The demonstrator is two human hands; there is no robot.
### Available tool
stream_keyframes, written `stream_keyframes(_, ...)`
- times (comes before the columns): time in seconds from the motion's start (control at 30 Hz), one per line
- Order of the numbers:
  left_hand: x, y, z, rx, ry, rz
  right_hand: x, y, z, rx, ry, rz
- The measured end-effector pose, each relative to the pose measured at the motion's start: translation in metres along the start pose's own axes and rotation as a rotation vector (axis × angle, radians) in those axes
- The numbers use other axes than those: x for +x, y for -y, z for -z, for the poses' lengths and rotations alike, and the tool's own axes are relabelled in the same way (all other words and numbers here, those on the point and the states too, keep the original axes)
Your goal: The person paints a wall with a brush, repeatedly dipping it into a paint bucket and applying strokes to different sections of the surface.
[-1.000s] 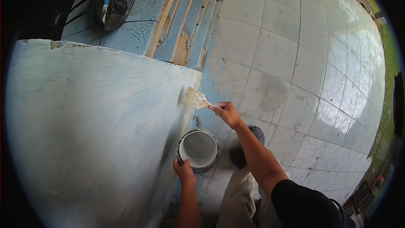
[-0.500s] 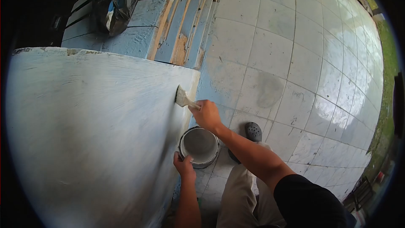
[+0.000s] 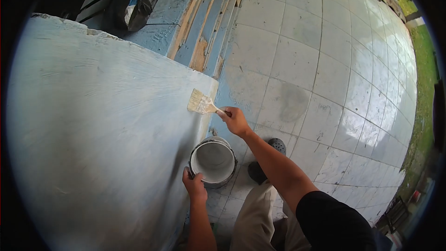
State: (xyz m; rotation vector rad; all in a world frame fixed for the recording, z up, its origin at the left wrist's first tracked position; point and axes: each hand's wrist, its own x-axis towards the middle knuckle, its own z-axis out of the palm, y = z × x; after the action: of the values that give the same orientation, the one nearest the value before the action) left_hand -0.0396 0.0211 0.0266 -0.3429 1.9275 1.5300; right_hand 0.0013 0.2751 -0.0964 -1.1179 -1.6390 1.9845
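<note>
My right hand is closed round the handle of a wide paintbrush. The flat of its pale, paint-smeared bristles lies over the wall close to its right edge. That surface is white with faint blue patches and streaky brush marks. Below, my left hand grips the near left rim of a paint bucket, thumb inside and fingers outside. Whitish paint coats the bucket's inner wall, and it has a dark outer rim.
Grey-white floor tiles stretch to the right, with blue paint stains beside the wall. Wooden strips and blue-painted boards lie beyond the wall's top edge, near a black plastic bag. My feet in dark clogs stand right of the bucket.
The brush has turned so its broad face shows, and its bristles sit slightly further left. The bucket and my left hand have shifted a little left in view as the camera tilted.
</note>
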Motion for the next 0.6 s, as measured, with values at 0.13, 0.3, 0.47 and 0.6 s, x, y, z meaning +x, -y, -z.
stream_keyframes(0.13,0.027,0.010,0.005,0.024,0.025,-0.068,0.026,-0.049,0.008,-0.395,-0.131,-0.087)
stream_keyframes(0.3,0.036,0.020,0.012,0.081,0.061,-0.070,0.056,-0.058,0.000,-0.518,-0.266,-0.192)
stream_keyframes(0.47,0.021,0.006,0.000,0.009,0.054,0.006,0.034,0.028,-0.007,-0.426,-0.150,-0.045)
stream_keyframes(0.6,0.016,0.020,0.003,-0.006,0.045,-0.050,-0.025,0.133,0.017,-0.342,0.004,0.144)
